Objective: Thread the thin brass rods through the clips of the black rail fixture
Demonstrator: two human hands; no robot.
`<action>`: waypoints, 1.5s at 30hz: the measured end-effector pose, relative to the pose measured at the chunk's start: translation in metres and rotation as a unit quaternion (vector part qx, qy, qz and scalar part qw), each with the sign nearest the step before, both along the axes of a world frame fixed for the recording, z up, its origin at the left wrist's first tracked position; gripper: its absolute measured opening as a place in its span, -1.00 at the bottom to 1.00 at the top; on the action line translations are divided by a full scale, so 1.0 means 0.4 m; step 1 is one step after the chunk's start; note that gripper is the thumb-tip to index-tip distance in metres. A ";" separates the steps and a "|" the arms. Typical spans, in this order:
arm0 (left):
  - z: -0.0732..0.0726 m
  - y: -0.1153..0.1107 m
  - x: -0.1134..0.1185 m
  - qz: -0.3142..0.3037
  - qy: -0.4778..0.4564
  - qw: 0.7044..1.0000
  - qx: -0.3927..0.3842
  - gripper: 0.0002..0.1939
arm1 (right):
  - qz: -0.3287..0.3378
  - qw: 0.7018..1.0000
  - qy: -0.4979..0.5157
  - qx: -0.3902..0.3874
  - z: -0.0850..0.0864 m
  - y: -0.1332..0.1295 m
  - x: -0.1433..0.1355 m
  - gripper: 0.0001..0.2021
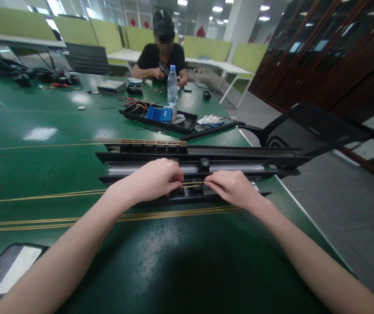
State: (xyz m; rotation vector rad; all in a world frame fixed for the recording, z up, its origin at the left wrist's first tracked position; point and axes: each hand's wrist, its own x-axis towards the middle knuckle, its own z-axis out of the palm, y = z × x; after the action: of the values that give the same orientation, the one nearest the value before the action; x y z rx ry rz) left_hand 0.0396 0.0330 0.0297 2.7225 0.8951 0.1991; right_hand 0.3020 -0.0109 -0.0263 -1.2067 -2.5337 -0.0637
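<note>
Fingers pinched, my left hand grips thin brass-coloured rods over the nearest black rail. My right hand is closed too, thumb and fingertips pinching the rod's right part. Two thin lengths show between the hands; their ends are hard to make out. Long black rails lie side by side beneath and beyond my hands, some with a silvery inner strip. A small black block sits on the middle rail, just past my fingers. More brass rods lie on the green table in front of the rails.
A phone-like device lies at lower left. Beyond the rails are a black tray with a blue pack, a water bottle and gloves. Across the table sits another person. A mesh chair stands at the right edge.
</note>
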 end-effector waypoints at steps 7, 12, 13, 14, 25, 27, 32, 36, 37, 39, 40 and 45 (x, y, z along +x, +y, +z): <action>0.000 0.004 0.000 -0.004 -0.003 1.000 -0.006 -0.77 | 0.005 1.000 -0.003 -0.010 0.003 0.000 0.006 -0.79; -0.001 0.003 0.000 -0.002 -0.005 1.000 -0.010 -0.78 | 0.011 1.000 0.009 -0.009 0.001 0.002 0.009 -0.80; -0.001 0.003 0.000 -0.002 -0.006 1.000 -0.010 -0.78 | 0.011 1.000 0.011 -0.009 0.001 0.002 0.010 -0.80; -0.001 0.003 0.000 -0.002 -0.005 1.000 -0.011 -0.78 | 0.011 1.000 0.012 -0.010 0.001 0.002 0.010 -0.80; -0.002 0.005 0.000 0.001 -0.001 1.000 -0.013 -0.77 | -0.011 0.999 -0.032 -0.006 0.009 0.013 0.048 -0.78; -0.002 0.005 -0.001 0.001 -0.001 1.000 -0.013 -0.77 | -0.021 0.999 -0.048 -0.017 0.010 0.018 0.057 -0.79; -0.001 0.004 -0.001 0.005 -0.001 1.000 -0.014 -0.77 | -0.047 0.996 -0.059 -0.053 0.021 0.022 0.071 -0.79; 0.000 0.003 0.001 0.008 0.001 1.000 -0.016 -0.77 | -0.065 0.995 -0.007 -0.069 0.035 0.007 0.046 -0.75; 0.000 0.002 0.002 0.008 0.002 1.000 -0.015 -0.77 | -0.068 0.995 0.004 -0.070 0.038 0.002 0.032 -0.73; -0.001 0.001 0.005 0.005 0.003 1.000 -0.012 -0.77 | -0.067 0.995 -0.004 -0.076 0.038 -0.007 0.001 -0.69; -0.002 0.001 0.005 0.003 0.003 1.000 -0.009 -0.77 | -0.064 0.995 -0.019 -0.072 0.036 -0.010 -0.014 -0.68; -0.005 -0.002 0.005 0.003 0.003 1.000 -0.003 -0.77 | -0.075 0.992 -0.103 -0.014 0.020 -0.011 -0.050 -0.68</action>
State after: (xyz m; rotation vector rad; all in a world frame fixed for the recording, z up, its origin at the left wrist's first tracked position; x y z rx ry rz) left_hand 0.0417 0.0321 0.0276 2.7158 0.9044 0.1899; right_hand 0.2821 -0.0152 -0.0181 -1.4699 -2.6183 -0.1999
